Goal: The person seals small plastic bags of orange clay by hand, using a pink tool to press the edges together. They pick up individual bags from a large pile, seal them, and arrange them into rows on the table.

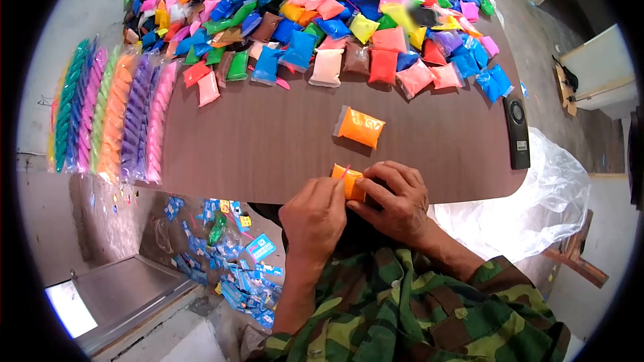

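Close to the table's front edge, my right hand (396, 202) is closed on the right side of a small orange packet (355, 191). My left hand (314, 218) is pinched at the packet's left side, with a thin pink stick (346, 171) poking up from its fingertips across the orange surface. Fingers cover much of both the stick and the packet. A second orange packet (363, 129), with a clear sealed end, lies flat just beyond my hands and touches neither.
Many colourful packets (329, 67) are heaped across the far table (255, 141). Twisted coloured strands in clear sleeves (115, 114) hang over the left edge. A black device (517, 133) lies at the right edge, above clear plastic sheeting (530, 194). Blue packages (248, 288) litter the floor.
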Tool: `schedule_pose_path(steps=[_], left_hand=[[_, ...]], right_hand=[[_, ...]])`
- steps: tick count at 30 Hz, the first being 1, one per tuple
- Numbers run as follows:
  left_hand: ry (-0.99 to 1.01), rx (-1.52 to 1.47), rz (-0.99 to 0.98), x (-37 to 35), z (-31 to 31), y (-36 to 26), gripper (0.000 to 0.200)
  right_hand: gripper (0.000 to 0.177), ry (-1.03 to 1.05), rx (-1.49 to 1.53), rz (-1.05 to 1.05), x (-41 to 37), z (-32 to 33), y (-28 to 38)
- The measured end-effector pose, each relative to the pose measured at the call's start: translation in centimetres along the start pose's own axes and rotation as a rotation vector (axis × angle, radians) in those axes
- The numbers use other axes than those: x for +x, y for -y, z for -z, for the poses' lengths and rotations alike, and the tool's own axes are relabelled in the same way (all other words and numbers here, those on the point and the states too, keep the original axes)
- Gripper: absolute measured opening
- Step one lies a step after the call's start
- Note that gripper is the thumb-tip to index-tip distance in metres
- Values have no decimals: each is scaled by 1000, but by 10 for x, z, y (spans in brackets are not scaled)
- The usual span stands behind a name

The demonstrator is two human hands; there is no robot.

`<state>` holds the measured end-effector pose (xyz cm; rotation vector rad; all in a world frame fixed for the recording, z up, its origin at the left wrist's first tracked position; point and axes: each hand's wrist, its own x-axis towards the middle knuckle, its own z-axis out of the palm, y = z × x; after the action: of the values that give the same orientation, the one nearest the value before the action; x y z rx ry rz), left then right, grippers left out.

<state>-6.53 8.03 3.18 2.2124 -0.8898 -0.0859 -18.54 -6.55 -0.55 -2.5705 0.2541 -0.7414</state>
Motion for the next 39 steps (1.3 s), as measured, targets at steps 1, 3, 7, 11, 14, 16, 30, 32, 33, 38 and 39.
schedule_pose_path(steps=[1,3,7,11,14,16,30,32,33,38,39], left_hand=[[27,42,-25,0,-3,-2,9],[32,90,10,7,-3,4,9],[10,72,105,16,6,24,11],[-29,-115,204,5,16,26,13],[-61,-189,241,-9,19,22,15],[-91,-270,290,-19,12,21,16],[-112,-270,137,-27,-14,0,11],[-104,-206,97,-25,-18,0,11],[-98,-176,78,-26,-21,-1,12],[-70,-69,-25,-16,-28,-4,11],[-75,-70,11,-13,-28,-3,10]], right_hand=[[41,-8,-3,3,0,0,-1],[41,-1,9,1,1,2,-1],[37,3,4,-14,-2,1,-1],[35,-53,45,-32,-5,-3,-4],[29,-72,65,-25,-4,-1,-6],[22,-88,89,-28,1,1,-5],[17,-5,98,-211,24,6,-5],[19,-33,128,-187,23,6,-7],[21,-24,139,-192,21,7,-8],[27,-2,163,-177,23,7,-9],[25,-1,161,-180,24,7,-9]])
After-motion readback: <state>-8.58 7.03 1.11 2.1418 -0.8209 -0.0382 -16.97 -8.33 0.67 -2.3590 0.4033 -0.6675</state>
